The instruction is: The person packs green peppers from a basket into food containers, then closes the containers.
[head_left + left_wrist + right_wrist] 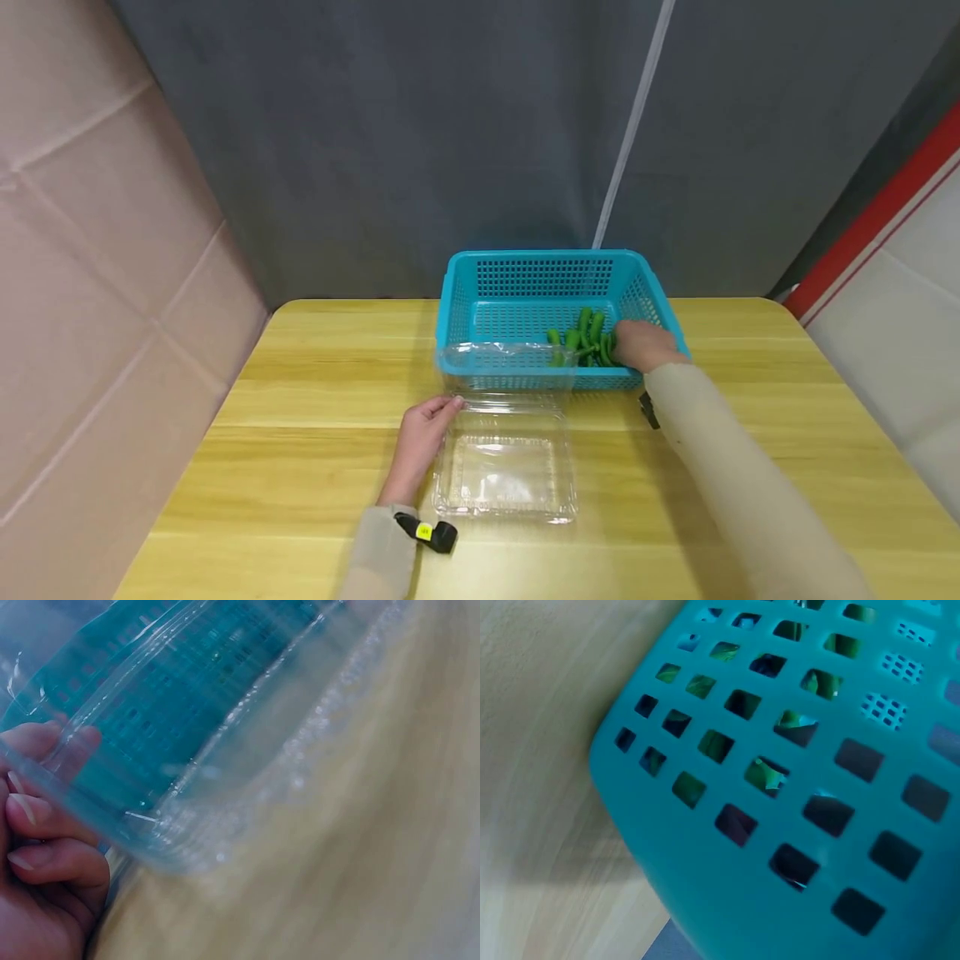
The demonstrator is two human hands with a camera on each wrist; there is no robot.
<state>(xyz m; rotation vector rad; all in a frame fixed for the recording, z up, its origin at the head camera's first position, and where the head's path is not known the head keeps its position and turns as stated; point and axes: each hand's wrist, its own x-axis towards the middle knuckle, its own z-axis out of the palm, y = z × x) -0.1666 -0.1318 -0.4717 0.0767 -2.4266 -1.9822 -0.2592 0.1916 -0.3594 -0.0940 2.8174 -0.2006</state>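
Observation:
An opened clear plastic clamshell container (pixel 504 471) lies on the table, its lid tipped back over the front of a blue basket (pixel 459 312). My left hand (pixel 423 433) pinches the container's left edge near the hinge. In the left wrist view, the fingers (pixel 56 862) are bent beside the clear wall (pixel 202 817). My right hand (pixel 643 343) reaches into the basket's right side, against a pile of green peppers (pixel 592 329). Its fingertips are hidden, so I cannot tell whether it grips a pepper. The basket's perforated wall (pixel 705 780) fills the right wrist view, with green showing through the holes.
The wooden table (pixel 315 400) extends left and right of the container. A dark grey curtain (pixel 390 150) hangs behind the basket. Pale panels stand at both sides, the right one with a red strip (pixel 877 212).

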